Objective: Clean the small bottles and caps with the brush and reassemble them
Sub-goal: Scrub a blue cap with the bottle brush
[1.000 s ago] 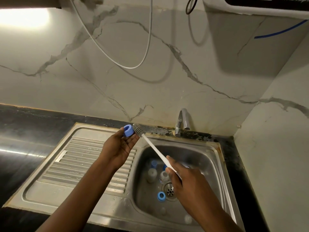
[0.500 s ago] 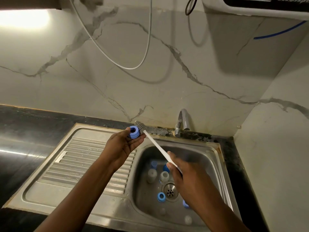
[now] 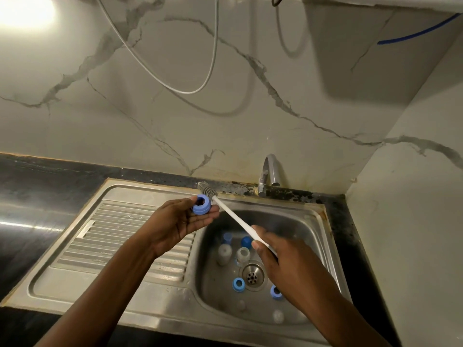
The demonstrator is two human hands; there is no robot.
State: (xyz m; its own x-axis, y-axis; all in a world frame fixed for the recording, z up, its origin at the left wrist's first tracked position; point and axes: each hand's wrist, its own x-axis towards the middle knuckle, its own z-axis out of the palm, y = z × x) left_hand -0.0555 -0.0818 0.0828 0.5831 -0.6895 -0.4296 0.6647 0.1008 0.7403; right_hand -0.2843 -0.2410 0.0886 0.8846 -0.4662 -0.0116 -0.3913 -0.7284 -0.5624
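Observation:
My left hand holds a blue cap over the drainboard's far right end, thumb on one side and fingertips under it. The cap's dark opening faces me. My right hand grips the white handle of the brush above the basin. The grey bristle head sits just behind the cap, touching its far edge. In the basin lie two small pale bottles and several loose blue caps, one left of the drain and another partly hidden by my right wrist.
The steel sink has a ribbed drainboard on its left and a drain in the basin floor. A chrome tap stands behind the basin. Black counter runs left; marble walls close the back and right.
The cap has turned so its opening faces me, and the bristle head has shifted from beside the cap to behind it. Both hands have drifted slightly right.

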